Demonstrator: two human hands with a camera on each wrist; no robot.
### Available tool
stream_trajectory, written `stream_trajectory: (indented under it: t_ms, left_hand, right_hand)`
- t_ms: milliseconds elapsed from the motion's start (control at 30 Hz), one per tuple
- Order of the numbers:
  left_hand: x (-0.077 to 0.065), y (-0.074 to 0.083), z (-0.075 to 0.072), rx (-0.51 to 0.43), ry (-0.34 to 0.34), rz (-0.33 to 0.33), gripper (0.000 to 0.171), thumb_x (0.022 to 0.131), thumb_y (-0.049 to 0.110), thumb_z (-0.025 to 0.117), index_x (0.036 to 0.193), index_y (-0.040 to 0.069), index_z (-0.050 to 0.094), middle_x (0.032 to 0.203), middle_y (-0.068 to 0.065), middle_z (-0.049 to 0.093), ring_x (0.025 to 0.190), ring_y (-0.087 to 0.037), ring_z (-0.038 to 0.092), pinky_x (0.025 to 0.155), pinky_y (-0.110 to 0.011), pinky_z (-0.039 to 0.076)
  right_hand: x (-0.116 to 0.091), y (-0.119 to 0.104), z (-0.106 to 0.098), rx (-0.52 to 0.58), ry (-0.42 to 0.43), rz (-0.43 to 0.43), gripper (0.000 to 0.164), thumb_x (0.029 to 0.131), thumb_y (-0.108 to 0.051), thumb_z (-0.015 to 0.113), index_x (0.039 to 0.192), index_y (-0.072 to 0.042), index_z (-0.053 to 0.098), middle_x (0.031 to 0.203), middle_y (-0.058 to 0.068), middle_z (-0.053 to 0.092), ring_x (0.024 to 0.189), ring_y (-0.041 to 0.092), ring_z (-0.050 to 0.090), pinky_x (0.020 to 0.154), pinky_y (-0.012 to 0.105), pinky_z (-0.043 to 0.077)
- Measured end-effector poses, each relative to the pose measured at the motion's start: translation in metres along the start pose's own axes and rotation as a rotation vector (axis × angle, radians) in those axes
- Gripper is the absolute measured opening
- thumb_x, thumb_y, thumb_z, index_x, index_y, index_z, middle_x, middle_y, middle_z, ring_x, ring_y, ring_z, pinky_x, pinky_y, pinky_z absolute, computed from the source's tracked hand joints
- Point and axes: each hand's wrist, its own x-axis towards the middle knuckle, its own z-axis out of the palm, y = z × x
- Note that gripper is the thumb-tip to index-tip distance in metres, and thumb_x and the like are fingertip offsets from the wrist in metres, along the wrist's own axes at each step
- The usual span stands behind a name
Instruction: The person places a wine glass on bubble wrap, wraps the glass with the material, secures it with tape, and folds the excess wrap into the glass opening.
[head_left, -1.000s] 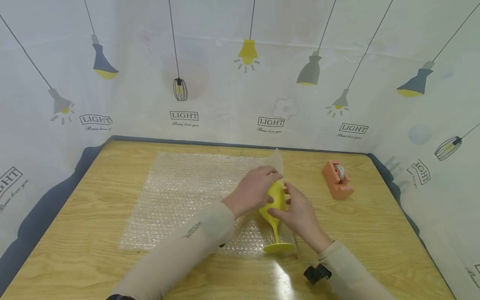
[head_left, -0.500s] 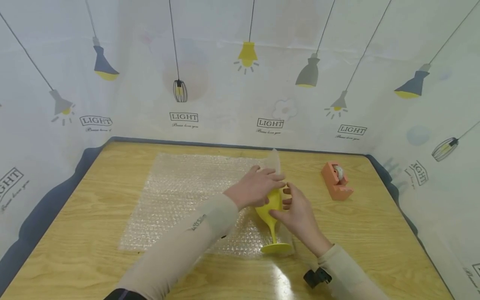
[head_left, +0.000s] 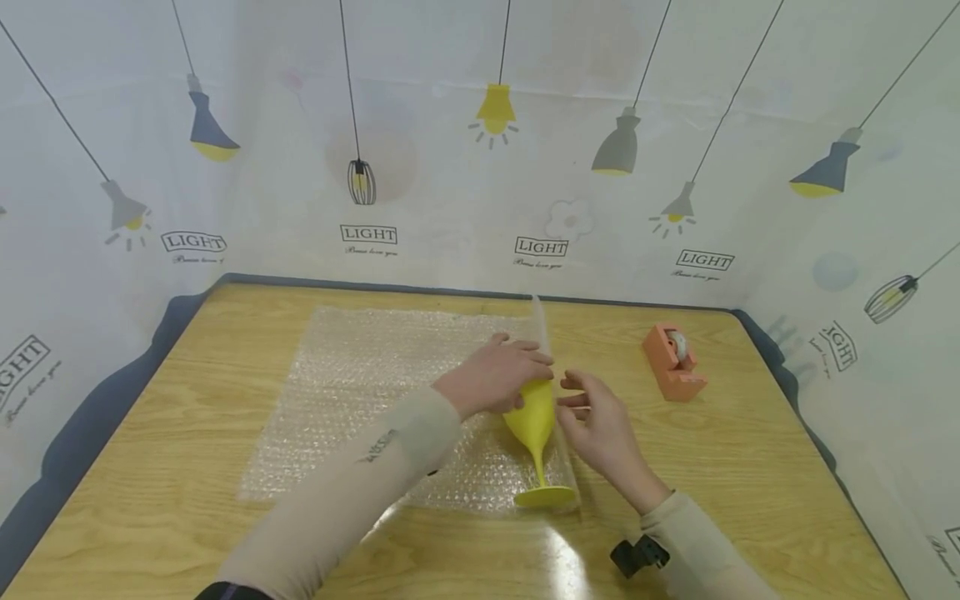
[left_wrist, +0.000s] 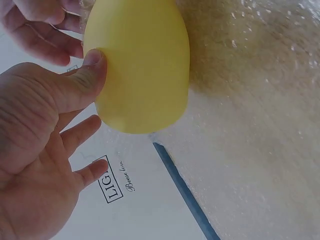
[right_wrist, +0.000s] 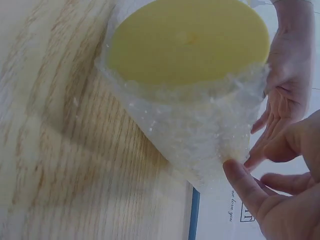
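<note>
A yellow goblet (head_left: 536, 417) lies on its side on a sheet of bubble wrap (head_left: 367, 375), its round foot toward the front edge. The wrap's right edge is folded up along the goblet, as the right wrist view shows around the yellow foot (right_wrist: 190, 42). My left hand (head_left: 495, 377) holds the goblet's bowl (left_wrist: 140, 70) near the rim, thumb on its side, other fingers reaching past it. My right hand (head_left: 603, 429) is just right of the bowl with loosely bent fingers; in the right wrist view one fingertip (right_wrist: 234, 169) touches the raised wrap.
An orange tape dispenser (head_left: 673, 362) with a roll of clear tape stands at the right rear of the wooden table (head_left: 750, 467). Behind the table hangs a pale backdrop (head_left: 442, 167) printed with lamps.
The goblet has rolled slightly left, with the left hand moving along. The wrap's right edge has come up and leftward, and the right hand's fingers have come off the bowl onto the wrap.
</note>
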Motion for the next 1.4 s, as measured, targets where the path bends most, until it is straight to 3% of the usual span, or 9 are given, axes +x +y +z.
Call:
stream_trajectory:
  t_ms: [133, 300, 633, 733, 867, 1033, 1167, 1267, 1400]
  left_hand:
    - [-0.004, -0.005, 0.002, -0.02, 0.027, 0.015, 0.064, 0.088, 0.025, 0.083, 0.146, 0.024, 0.058, 0.157, 0.01, 0.049, 0.149, -0.016, 0.039, 0.124, -0.052, 0.028]
    - [-0.009, -0.011, 0.006, -0.12, 0.032, 0.014, 0.064, 0.088, 0.02, 0.082, 0.147, 0.022, 0.058, 0.158, 0.008, 0.047, 0.149, -0.017, 0.039, 0.123, -0.051, 0.03]
    - [-0.015, -0.02, 0.017, -0.337, 0.075, 0.02, 0.064, 0.088, 0.011, 0.08, 0.148, 0.017, 0.057, 0.16, 0.002, 0.045, 0.148, -0.023, 0.042, 0.124, -0.046, 0.03]
    - [-0.016, -0.022, 0.023, -0.399, 0.092, -0.031, 0.071, 0.088, 0.013, 0.081, 0.153, 0.015, 0.05, 0.161, -0.001, 0.045, 0.148, -0.025, 0.042, 0.124, -0.045, 0.03]
    - [-0.02, -0.025, 0.031, -0.497, 0.134, -0.186, 0.082, 0.086, 0.024, 0.085, 0.155, 0.011, 0.044, 0.158, -0.009, 0.046, 0.143, -0.029, 0.047, 0.12, -0.046, 0.037]
    - [-0.029, -0.028, 0.039, -0.6, 0.171, -0.357, 0.072, 0.08, 0.042, 0.089, 0.131, 0.0, 0.061, 0.127, -0.014, 0.065, 0.112, -0.028, 0.063, 0.099, -0.041, 0.055]
    - [-0.035, -0.03, 0.049, -0.699, 0.174, -0.367, 0.053, 0.085, 0.044, 0.084, 0.112, 0.001, 0.071, 0.112, -0.013, 0.073, 0.098, -0.025, 0.067, 0.089, -0.039, 0.058]
    - [-0.037, -0.031, 0.057, -0.764, 0.169, -0.339, 0.046, 0.09, 0.041, 0.08, 0.115, 0.002, 0.074, 0.117, -0.014, 0.074, 0.103, -0.026, 0.071, 0.092, -0.041, 0.059]
    - [-0.037, -0.032, 0.062, -0.756, 0.159, -0.302, 0.04, 0.093, 0.038, 0.077, 0.113, 0.003, 0.075, 0.111, -0.012, 0.076, 0.095, -0.022, 0.072, 0.089, -0.039, 0.06]
  right_hand:
    - [0.0, 0.003, -0.001, 0.062, -0.037, -0.011, 0.039, 0.087, 0.02, 0.06, 0.126, 0.016, 0.059, 0.123, 0.031, 0.06, 0.102, 0.042, 0.07, 0.087, 0.038, 0.062]
    - [0.0, 0.007, -0.004, 0.143, -0.123, -0.008, 0.036, 0.086, 0.02, 0.066, 0.121, 0.018, 0.063, 0.128, 0.032, 0.058, 0.109, 0.044, 0.066, 0.094, 0.037, 0.06]
    - [0.001, 0.017, -0.003, 0.104, -0.172, -0.046, 0.05, 0.082, 0.012, 0.078, 0.13, 0.009, 0.062, 0.131, 0.026, 0.061, 0.113, 0.046, 0.063, 0.091, 0.055, 0.059]
    - [0.001, 0.02, -0.001, 0.097, -0.186, -0.04, 0.057, 0.083, 0.01, 0.078, 0.136, 0.009, 0.056, 0.134, 0.028, 0.057, 0.113, 0.048, 0.062, 0.092, 0.054, 0.059]
    - [0.0, 0.024, 0.001, 0.083, -0.203, -0.021, 0.067, 0.085, 0.006, 0.08, 0.144, 0.007, 0.05, 0.141, 0.03, 0.052, 0.115, 0.047, 0.062, 0.093, 0.052, 0.059]
    - [0.001, 0.029, 0.002, 0.09, -0.224, -0.041, 0.076, 0.084, 0.002, 0.082, 0.15, 0.006, 0.045, 0.15, 0.031, 0.047, 0.123, 0.049, 0.06, 0.096, 0.052, 0.058]
    - [0.001, 0.03, 0.002, 0.099, -0.246, -0.059, 0.079, 0.086, 0.001, 0.081, 0.154, 0.004, 0.041, 0.156, 0.029, 0.041, 0.129, 0.049, 0.055, 0.1, 0.053, 0.056]
    - [0.002, 0.03, 0.002, 0.103, -0.263, -0.062, 0.08, 0.087, -0.001, 0.081, 0.155, 0.004, 0.039, 0.16, 0.028, 0.037, 0.133, 0.049, 0.052, 0.102, 0.053, 0.054]
    - [0.002, 0.029, 0.001, 0.094, -0.28, -0.072, 0.08, 0.088, -0.001, 0.079, 0.156, 0.005, 0.037, 0.161, 0.028, 0.033, 0.135, 0.05, 0.049, 0.103, 0.053, 0.053]
